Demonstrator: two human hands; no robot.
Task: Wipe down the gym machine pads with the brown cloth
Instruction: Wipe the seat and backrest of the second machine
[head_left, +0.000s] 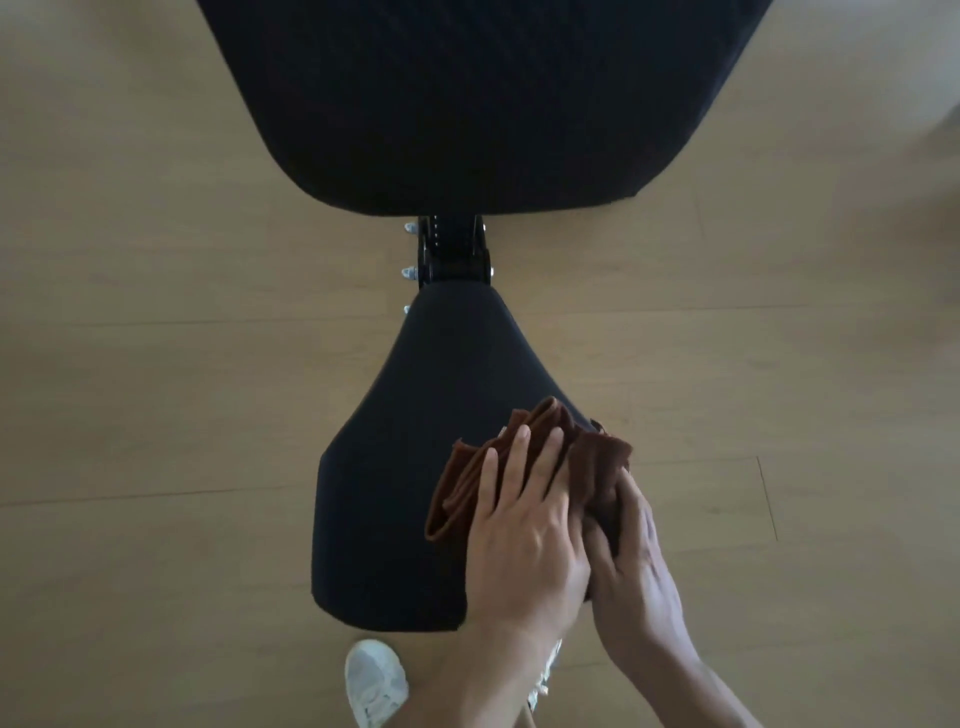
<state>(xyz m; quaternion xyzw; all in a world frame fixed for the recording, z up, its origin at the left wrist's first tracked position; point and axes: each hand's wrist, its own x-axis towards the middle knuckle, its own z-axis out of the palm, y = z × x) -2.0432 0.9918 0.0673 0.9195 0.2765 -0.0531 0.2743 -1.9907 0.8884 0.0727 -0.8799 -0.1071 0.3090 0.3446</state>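
A black seat pad (400, 467) of the gym bench fills the lower middle, narrow at its far end and wide near me. Beyond it lies the larger black back pad (478, 98). A folded brown cloth (524, 441) rests bunched on the seat pad's right side. My left hand (524, 530) lies flat on the cloth with fingers spread. My right hand (639, 566) grips the cloth's right edge, its fingers curled under the fabric.
A black metal hinge bracket (452, 254) with silver bolts joins the two pads. Light wooden floor (156, 364) surrounds the bench. My white shoe (374, 680) stands just in front of the seat pad's near edge.
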